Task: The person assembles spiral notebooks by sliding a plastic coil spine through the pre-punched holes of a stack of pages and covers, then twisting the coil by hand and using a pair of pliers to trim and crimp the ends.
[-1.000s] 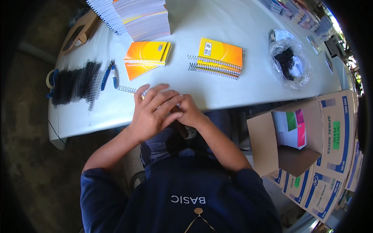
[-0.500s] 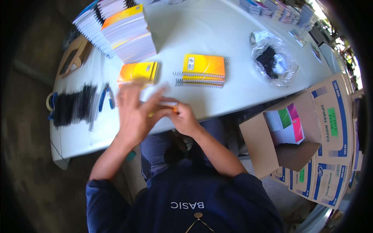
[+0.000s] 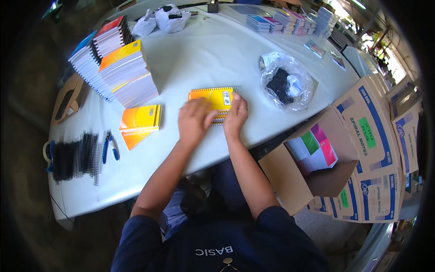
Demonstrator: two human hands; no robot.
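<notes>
Orange and yellow under the left fingers (image 3: pixel 192 109)
The notebook (image 3: pixel 217 95) blends orange into yellow, its white label (image 3: pixel 226 97) beside the right thumb (image 3: pixel 235 104). Left of the fingers, orange-yellow booklets (image 3: pixel 140 119), black coils (image 3: pixel 77 156), a blue-and-white pen (image 3: pixel 113 148); past the booklets, white-paged stacks (image 3: pixel 131 75) topped red, blue, yellow-orange. Rightward, a clear bag (image 3: pixel 304 86) showing black, a brown carton (image 3: pixel 383 122) banded blue.

On the pale surface (image 3: pixel 181 59), 2 white plastic bags (image 3: pixel 173 21) sit near the far edge, with short stacks of booklets (image 3: pixel 283 22) to their right. Nearer, a clear plastic bag (image 3: pixel 304 93) holds black and white material. Beside the surface, an open cardboard box (image 3: pixel 283 174) contains green-and-pink books (image 3: pixel 311 148); blue-edged cartons (image 3: pixel 378 197) stand around it. A tape roll (image 3: pixel 46 152) rests far left.
</notes>
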